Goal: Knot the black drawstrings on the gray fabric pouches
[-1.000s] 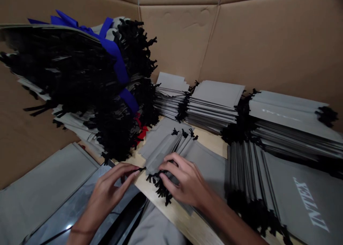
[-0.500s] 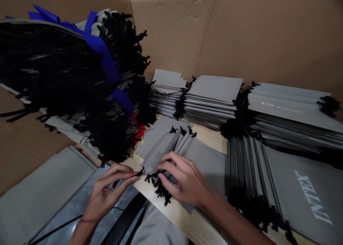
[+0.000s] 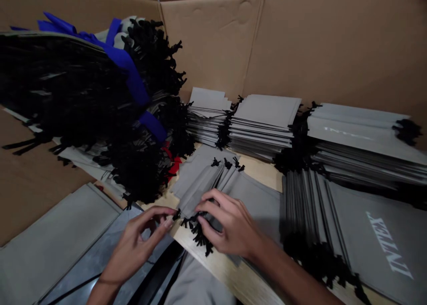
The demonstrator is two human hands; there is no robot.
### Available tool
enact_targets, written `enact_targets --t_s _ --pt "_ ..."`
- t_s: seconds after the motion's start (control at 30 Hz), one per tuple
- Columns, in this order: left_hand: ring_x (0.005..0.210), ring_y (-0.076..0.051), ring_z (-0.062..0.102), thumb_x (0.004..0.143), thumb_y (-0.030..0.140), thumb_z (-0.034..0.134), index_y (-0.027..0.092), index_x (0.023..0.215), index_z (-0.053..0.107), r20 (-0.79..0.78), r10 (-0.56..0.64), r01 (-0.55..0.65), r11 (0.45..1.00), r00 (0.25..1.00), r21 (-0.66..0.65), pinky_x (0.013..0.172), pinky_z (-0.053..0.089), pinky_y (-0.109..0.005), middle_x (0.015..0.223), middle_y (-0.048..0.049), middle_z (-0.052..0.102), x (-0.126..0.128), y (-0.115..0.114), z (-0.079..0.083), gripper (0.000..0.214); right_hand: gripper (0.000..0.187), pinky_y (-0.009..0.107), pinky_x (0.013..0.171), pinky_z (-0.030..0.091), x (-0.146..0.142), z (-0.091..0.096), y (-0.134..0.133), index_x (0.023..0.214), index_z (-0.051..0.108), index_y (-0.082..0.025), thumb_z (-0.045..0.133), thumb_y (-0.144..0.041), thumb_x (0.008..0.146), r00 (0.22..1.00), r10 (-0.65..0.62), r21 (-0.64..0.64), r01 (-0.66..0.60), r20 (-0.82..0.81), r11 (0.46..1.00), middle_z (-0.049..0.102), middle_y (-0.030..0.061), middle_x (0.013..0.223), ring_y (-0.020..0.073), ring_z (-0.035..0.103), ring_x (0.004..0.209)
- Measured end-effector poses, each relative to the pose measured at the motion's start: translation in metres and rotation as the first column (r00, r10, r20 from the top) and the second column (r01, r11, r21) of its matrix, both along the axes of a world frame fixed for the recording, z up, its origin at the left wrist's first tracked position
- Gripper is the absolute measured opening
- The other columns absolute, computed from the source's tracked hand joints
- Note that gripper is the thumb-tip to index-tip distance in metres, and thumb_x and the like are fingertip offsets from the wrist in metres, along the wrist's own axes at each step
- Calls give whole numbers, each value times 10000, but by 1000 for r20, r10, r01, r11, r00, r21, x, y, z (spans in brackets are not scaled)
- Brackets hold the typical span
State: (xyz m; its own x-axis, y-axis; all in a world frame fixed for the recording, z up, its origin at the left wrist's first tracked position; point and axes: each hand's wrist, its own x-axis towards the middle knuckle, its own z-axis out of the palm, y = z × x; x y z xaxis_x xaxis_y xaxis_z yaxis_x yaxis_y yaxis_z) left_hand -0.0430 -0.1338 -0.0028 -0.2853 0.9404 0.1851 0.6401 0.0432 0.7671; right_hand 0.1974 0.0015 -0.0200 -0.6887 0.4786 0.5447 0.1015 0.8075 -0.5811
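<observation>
A small fanned stack of grey drawstring pouches (image 3: 213, 185) lies on the wooden tabletop (image 3: 230, 269) in front of me, its black knotted cords (image 3: 197, 231) pointing at me. My right hand (image 3: 230, 227) rests on this stack with curled fingers pressing on the cord ends. My left hand (image 3: 136, 247) is just left of it, thumb and fingertips pinched on a black cord end (image 3: 176, 215) at the stack's corner.
A big heap of pouches with black cords tied by a blue ribbon (image 3: 133, 80) rises at the left. Neat grey stacks (image 3: 267, 118) line the back and right, one printed INTEX (image 3: 387, 247). Cardboard walls (image 3: 320, 42) enclose everything. A grey sheet (image 3: 50, 242) lies at lower left.
Both hands stay at the stack's cord ends with only small finger shifts. The view has drifted slightly.
</observation>
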Motion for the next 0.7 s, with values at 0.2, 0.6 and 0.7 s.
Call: enact_targets --t_s 0.2,0.6,0.7 --pt "971 -254 805 1051 557 623 289 1167 831 -63 63 -70 992 996 -108 813 614 -302 1098 -39 850 17 25 17 358 498 357 832 548 3 -1 1 1247 684 -250 506 -95 808 999 47 -61 -46 20 997 672 60 1205 229 698 966" --pt "613 -183 538 916 454 675 245 911 651 31 -26 30 987 999 -160 583 381 -275 661 62 544 26 62 20 210 663 369 765 535 7 30 5 1419 556 -272 602 -65 791 890 -55 201 -41 453 979 649 102 1439 306 706 1164" --pt "716 -187 597 909 489 633 254 911 573 144 -78 102 980 987 -170 637 427 -271 760 43 600 32 65 24 242 604 361 681 482 7 31 7 1365 573 -229 625 -89 780 851 -132 256 -3 508 967 642 144 1427 304 729 1057"
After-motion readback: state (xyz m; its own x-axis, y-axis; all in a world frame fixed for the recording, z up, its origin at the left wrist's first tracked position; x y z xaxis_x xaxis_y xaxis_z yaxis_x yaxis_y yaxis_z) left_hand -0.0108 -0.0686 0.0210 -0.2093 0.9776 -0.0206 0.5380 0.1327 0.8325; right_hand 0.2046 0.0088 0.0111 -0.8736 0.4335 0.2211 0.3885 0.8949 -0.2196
